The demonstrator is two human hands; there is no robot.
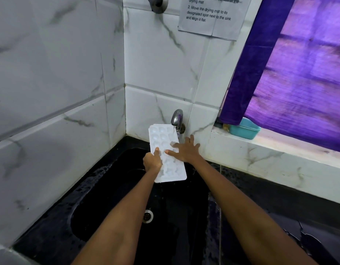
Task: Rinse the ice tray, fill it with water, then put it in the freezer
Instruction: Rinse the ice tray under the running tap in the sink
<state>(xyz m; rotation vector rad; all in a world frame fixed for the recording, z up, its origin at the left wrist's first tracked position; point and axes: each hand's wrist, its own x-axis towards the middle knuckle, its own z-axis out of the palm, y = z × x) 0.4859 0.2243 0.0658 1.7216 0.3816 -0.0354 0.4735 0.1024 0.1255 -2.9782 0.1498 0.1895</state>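
1. Task object location: the white plastic ice tray with rounded cavities [166, 153] is held above the black sink basin [100, 205], cavity side toward the camera. Its far end sits directly under the grey metal wall tap [177, 119]; its near end slopes down toward the person.

2. Progress, judged from this view: the rinse step appears to be in hand. Water seems to fall from the tap onto the tray's far corner and to drip from its near edge toward the round metal drain [147, 216], though the stream is faint and hard to confirm. The basin rim shows wet patches.

3. Steps outstanding: with the tray tilted, the cavities cannot hold a level fill, so filling is judged not yet done. Carrying the tray to the freezer is also left. No freezer is in view.

4. Left hand [153, 161]: grasping the tray. It clasps the tray's left long edge, thumb lying over the cavity face. The fingers beneath the tray are hidden.

5. Right hand [184, 150]: released, holding nothing. The fingers are spread and straight, with the fingertips resting on the cavity face near the right edge, consistent with rubbing the cavities. The outer fingers extend past the tray toward the marbled white wall tile [161, 69].

6. Surroundings: a turquoise plastic tub [245, 130] stands on the window ledge under a purple curtain [299, 73]. A printed paper notice [213, 16] is fixed to the wall above the tap.
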